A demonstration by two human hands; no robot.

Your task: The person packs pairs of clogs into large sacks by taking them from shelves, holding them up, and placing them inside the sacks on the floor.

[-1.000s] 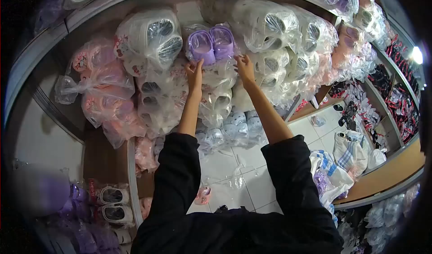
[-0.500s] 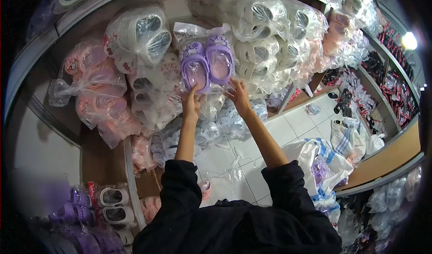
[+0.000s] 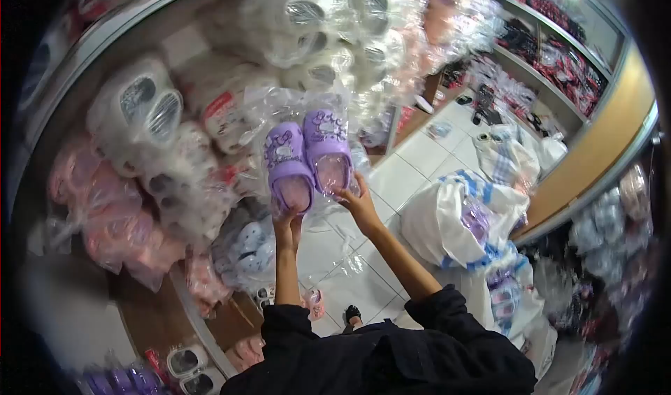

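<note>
A pair of purple clogs (image 3: 288, 159) with raised cartoon decorations lies side by side in a clear plastic bag (image 3: 279, 101). The toes point away from me. My left hand (image 3: 287, 228) grips the heel end of the left clog, thumb on top. At the heel of the right clog, my right hand (image 3: 358, 203) pinches the edge through the plastic. Behind the pair, bagged white clogs (image 3: 307, 17) are stacked on the shelf, blurred by motion.
Bagged pink clogs (image 3: 115, 213) and more white clogs (image 3: 150, 105) fill the shelf at left. Open white sacks (image 3: 437, 220) with purple clogs stand on the tiled floor (image 3: 402, 178) at right. Racks of dark and red footwear (image 3: 552, 56) line the far right. A wooden partition edge (image 3: 594, 150) curves there.
Both hands have drawn the purple clogs down and back from the stacked white clogs. The view has turned right, so shelf and sacks appear further left. The grip looks unchanged.
</note>
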